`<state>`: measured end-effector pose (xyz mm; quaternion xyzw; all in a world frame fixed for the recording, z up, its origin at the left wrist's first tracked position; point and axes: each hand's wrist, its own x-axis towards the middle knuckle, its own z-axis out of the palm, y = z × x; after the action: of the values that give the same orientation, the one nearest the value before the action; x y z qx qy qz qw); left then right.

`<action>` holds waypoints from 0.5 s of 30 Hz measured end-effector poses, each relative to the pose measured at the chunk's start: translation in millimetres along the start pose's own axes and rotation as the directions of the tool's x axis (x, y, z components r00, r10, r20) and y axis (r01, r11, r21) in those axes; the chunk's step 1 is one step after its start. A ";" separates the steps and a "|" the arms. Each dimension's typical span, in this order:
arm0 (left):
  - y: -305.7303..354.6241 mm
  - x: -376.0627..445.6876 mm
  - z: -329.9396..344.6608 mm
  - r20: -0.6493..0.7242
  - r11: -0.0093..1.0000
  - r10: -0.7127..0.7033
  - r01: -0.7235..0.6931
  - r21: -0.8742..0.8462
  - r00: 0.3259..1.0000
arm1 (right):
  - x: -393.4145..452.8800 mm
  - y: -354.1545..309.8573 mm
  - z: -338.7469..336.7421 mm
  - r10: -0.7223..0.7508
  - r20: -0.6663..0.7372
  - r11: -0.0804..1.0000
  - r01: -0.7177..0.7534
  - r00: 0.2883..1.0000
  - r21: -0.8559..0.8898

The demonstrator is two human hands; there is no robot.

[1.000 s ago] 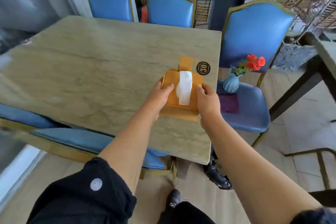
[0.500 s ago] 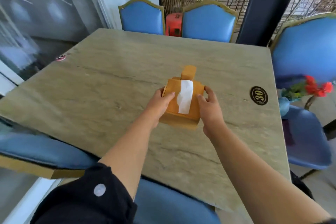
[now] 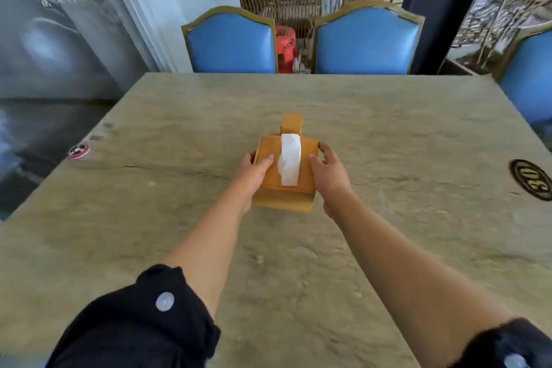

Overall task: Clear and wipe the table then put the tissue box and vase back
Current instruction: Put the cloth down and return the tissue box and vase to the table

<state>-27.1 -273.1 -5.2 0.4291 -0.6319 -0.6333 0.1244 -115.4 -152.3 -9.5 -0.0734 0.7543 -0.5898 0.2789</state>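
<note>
An orange wooden tissue box (image 3: pixel 270 188) with a white tissue sticking out of its top sits near the middle of the beige stone table (image 3: pixel 149 218). My left hand (image 3: pixel 252 175) grips its left side and my right hand (image 3: pixel 328 176) grips its right side. A small orange block rises at the box's far end. Whether the box rests on the table or hangs just above it, I cannot tell. The vase is out of view.
Two blue chairs (image 3: pixel 230 42) (image 3: pixel 366 40) stand at the far edge and a third (image 3: pixel 528 75) at the right. A round black number badge (image 3: pixel 531 187) lies near the table's right edge, a small red sticker (image 3: pixel 78 151) near the left edge.
Both hands have carried the tissue box from the table's right edge towards its middle. The view swung left, so the vase on the chair seat has dropped out of sight.
</note>
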 end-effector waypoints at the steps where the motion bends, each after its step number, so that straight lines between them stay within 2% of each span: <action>1: 2.6 15.6 -8.8 0.013 1.000 0.007 -0.008 0.013 1.000 | 10.5 -2.3 13.6 0.000 -0.017 1.000 0.000 1.000 0.002; 8: 13.9 99.0 -52.2 0.075 0.997 0.016 -0.022 0.079 0.997 | 64.5 -11.2 74.9 0.037 -0.072 0.999 -0.036 0.997 0.019; 15: 9.4 131.6 -62.9 0.128 0.994 0.001 -0.014 0.104 0.992 | 74.6 -8.2 88.1 0.038 -0.102 0.999 -0.040 0.994 -0.013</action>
<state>-65.7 -410.4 -37.0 0.3911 -0.6726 -0.6250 0.0632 -134.6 -262.3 -39.9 -0.0306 0.7732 -0.5815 0.2511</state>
